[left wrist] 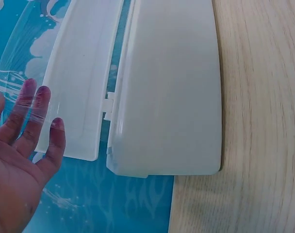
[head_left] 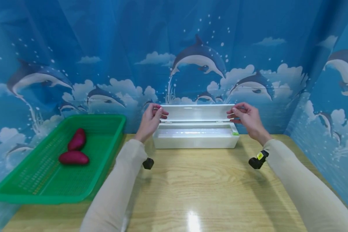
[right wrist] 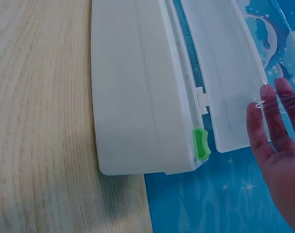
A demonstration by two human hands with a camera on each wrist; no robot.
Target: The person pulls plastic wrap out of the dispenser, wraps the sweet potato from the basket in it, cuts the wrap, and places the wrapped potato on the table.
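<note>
A long white cling film dispenser [head_left: 195,142] sits at the table's back edge, its lid [head_left: 195,112] raised on hinges. A green slider [right wrist: 201,144] is at its right end. Clear cling film [left wrist: 12,77], creased and hard to make out, stretches by the fingers in both wrist views. My left hand [head_left: 150,120] is at the lid's left end, pinching the film between thumb and forefinger. At the right end my right hand [head_left: 249,120] pinches the film likewise, its other fingers spread behind the sheet. The film's middle barely shows in the head view.
On the left stands a green plastic basket [head_left: 104,180] holding two purple-red sweet potatoes [head_left: 73,158]. A wooden table [head_left: 197,183] lies in front of the dispenser. Behind it hangs a blue dolphin-print curtain [head_left: 127,35], which also covers the right side.
</note>
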